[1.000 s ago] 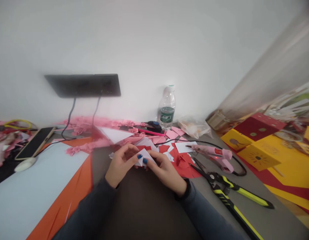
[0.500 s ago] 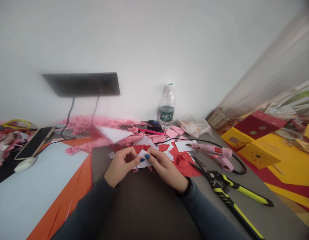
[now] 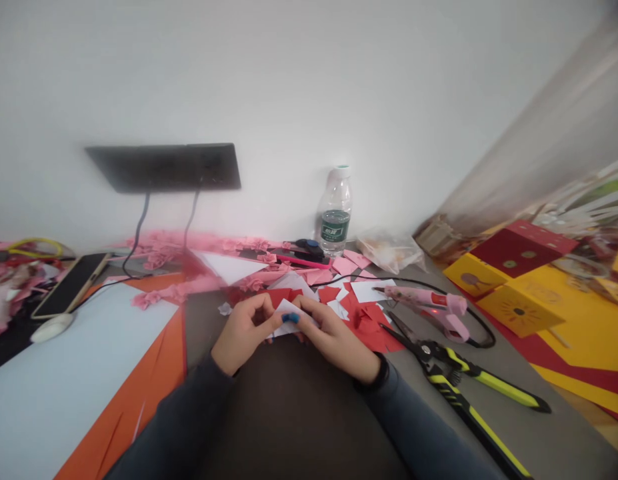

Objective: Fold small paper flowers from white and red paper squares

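Note:
A small piece of white paper (image 3: 285, 307), with a folded look, is pinched between my two hands just above the table. My left hand (image 3: 245, 333) grips its left side, and my right hand (image 3: 333, 335) grips its right side. Both thumbs press on the paper, their blue nails meeting at the middle. The other fingers curl behind it, mostly hidden. Red paper pieces (image 3: 366, 323) and white scraps lie just beyond and to the right of my right hand.
A pink glue gun (image 3: 426, 300) with a small red light lies at the right, near yellow-and-black pliers (image 3: 439, 363). A water bottle (image 3: 335, 213) stands by the wall. Pink paper flowers (image 3: 161, 293) lie behind; large white sheets (image 3: 73, 373) and orange sheets (image 3: 133, 387) lie left.
My thumbs have come together over the middle of the white paper; before, they were slightly apart. Both hands keep their hold, and the surrounding things stay put.

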`<state>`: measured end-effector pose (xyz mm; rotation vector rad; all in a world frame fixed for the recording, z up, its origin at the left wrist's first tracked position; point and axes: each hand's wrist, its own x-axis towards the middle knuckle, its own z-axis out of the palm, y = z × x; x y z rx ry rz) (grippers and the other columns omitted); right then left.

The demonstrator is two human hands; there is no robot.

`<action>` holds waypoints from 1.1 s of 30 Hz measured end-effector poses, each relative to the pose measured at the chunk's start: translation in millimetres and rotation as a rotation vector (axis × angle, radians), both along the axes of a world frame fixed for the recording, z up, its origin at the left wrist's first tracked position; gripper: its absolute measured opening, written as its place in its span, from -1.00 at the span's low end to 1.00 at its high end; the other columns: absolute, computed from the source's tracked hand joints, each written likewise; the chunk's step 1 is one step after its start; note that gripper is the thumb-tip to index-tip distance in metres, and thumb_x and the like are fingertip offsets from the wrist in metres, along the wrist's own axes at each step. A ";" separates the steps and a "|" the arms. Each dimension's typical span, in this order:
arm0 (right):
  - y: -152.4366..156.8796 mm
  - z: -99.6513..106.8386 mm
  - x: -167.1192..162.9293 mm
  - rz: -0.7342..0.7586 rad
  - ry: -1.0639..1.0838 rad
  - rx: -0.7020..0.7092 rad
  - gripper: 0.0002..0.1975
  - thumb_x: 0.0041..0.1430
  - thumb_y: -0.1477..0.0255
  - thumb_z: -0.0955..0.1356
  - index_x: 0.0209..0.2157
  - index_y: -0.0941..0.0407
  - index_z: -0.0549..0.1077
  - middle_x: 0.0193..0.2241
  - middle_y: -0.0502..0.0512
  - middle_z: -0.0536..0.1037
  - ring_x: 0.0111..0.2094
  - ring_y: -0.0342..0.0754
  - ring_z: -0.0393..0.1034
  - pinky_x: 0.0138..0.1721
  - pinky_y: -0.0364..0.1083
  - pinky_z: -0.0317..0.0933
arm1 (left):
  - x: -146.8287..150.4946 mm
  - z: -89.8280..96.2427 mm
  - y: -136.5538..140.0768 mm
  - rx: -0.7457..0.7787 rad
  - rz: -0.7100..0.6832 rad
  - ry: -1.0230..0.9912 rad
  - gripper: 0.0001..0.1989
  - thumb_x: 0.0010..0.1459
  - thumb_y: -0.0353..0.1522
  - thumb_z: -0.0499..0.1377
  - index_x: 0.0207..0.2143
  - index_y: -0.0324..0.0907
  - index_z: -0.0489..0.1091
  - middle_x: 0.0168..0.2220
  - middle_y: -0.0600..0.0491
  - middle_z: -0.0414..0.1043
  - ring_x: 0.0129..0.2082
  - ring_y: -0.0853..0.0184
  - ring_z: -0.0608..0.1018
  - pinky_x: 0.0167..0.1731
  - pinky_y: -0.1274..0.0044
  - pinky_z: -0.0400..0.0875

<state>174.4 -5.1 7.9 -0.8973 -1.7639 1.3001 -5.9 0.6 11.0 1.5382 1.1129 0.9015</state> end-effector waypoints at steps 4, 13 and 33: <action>0.9 0.1 1.5 -0.005 -0.052 -0.012 -0.70 0.20 0.17 0.34 -0.35 0.14 0.37 -0.46 -0.02 0.35 -0.45 -0.15 0.20 -0.46 -0.17 0.12 | 0.8 1.1 -0.7 -0.018 -0.013 -0.017 -0.62 0.08 -0.14 0.23 -0.57 -0.17 0.18 -0.62 0.22 0.21 -0.65 0.48 0.32 -0.63 0.64 0.23; 3.8 -1.6 7.9 0.011 -0.036 -0.133 -0.74 0.20 0.22 0.35 -0.33 0.16 0.42 -0.55 -0.06 0.33 -0.58 -0.21 0.21 -0.58 -0.21 0.09 | -7.2 10.6 2.6 0.025 -0.145 0.051 -0.65 0.16 -0.12 0.14 -0.52 -0.18 0.25 -0.59 0.18 0.21 -0.61 0.46 0.32 -0.61 0.65 0.25; 9.5 -6.7 6.4 -0.081 0.134 -0.297 -0.65 0.01 0.15 0.46 -0.46 0.18 0.45 -0.63 -0.08 0.41 -0.67 -0.24 0.24 -0.60 -0.21 0.12 | -7.0 9.4 1.2 0.124 -0.077 0.090 -0.75 0.13 -0.28 0.14 -0.54 -0.20 0.25 -0.57 0.15 0.24 -0.57 0.44 0.29 -0.57 0.62 0.18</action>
